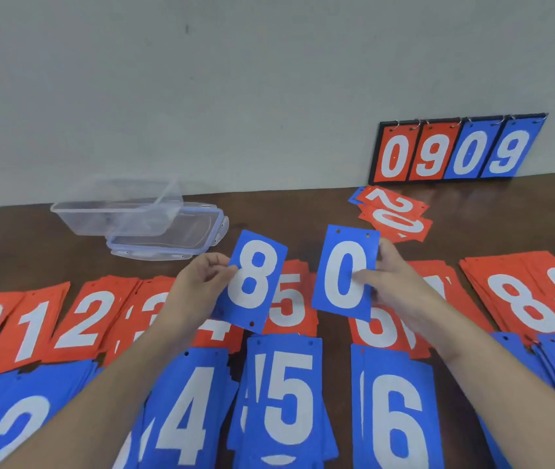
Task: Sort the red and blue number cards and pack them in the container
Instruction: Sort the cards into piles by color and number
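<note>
Mostly sorted, nothing packed: that is my reading of how things lie now.

Left hand (201,279): grasping a blue 8 card (252,282) by its left edge, thumb on the face, card lifted above the rows and tilted.

Right hand (394,286): grasping a blue 0 card (343,272) by its right edge, thumb across the face, held upright over the red row.

Red row (66,319): piles lie side by side on the table (303,211), reading 0, 1, 2, 3 at the left, then a 4 and a 5 partly hidden by the hands, and an 8 and 9 at the right. What lies behind the right hand I cannot read.

Blue row (286,394): piles nearer the person, with 4, 5 and 6 plain in the middle; those at both ends are cut off by the frame.

Loose pile (394,214): a few red cards, a blue one under them, lie unsorted near the wall, just below the scoreboard (455,150) that shows 0 9 0 9.

Container (117,211): clear tub, holding no cards, propped on its lid (168,242) at the back left, well apart from the piles.

Done: most cards look grouped by colour and number.

Left: placing the two held cards, clearing the loose pile, then gathering the piles into the tub and likely closing it.
</note>
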Demonstrator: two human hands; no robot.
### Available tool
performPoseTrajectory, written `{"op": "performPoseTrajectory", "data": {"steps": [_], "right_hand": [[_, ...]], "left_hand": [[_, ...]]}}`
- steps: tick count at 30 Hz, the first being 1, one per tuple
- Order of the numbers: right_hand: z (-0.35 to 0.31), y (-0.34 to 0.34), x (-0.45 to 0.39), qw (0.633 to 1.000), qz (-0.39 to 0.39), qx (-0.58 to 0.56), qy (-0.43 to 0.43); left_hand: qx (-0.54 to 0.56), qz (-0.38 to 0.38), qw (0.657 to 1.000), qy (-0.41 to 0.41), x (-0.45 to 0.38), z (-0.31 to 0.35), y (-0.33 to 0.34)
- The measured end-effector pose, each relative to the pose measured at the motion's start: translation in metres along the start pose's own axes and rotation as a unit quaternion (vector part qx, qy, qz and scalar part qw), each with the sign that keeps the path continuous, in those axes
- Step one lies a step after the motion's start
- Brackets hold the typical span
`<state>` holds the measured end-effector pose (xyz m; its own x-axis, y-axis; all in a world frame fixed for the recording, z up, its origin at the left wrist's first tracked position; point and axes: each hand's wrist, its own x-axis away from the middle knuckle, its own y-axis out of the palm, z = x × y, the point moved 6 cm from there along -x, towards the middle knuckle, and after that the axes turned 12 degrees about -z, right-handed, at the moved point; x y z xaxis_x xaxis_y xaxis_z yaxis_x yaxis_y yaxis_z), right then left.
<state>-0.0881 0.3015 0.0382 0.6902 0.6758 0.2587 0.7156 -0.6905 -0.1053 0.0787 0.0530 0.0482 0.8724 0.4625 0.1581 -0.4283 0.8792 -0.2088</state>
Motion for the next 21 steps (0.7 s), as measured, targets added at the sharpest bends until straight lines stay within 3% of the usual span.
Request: {"op": "performPoseTrajectory", "data": {"steps": [5, 13, 17, 21], "right_hand": [[0.002, 0.036, 0.004, 0.999, 0.011, -0.002, 0.048], [0.003, 0.067, 0.011, 0.998, -0.008, 0.008, 0.054], [0.001, 0.052, 0.023, 0.999, 0.034, -0.012, 0.034], [0.007, 0.011, 0.052, 0.995, 0.096, -0.02, 0.02]], "left_hand": [[-0.032, 0.024, 0.998, -0.039, 0.031, -0.011, -0.025], [-0.007, -0.057, 0.996, -0.073, 0.056, -0.015, -0.045], [-0.026, -0.14, 0.986, -0.087, 0.053, -0.014, -0.029], [0.013, -0.176, 0.981, -0.08, 0.036, -0.006, 0.004]]}}
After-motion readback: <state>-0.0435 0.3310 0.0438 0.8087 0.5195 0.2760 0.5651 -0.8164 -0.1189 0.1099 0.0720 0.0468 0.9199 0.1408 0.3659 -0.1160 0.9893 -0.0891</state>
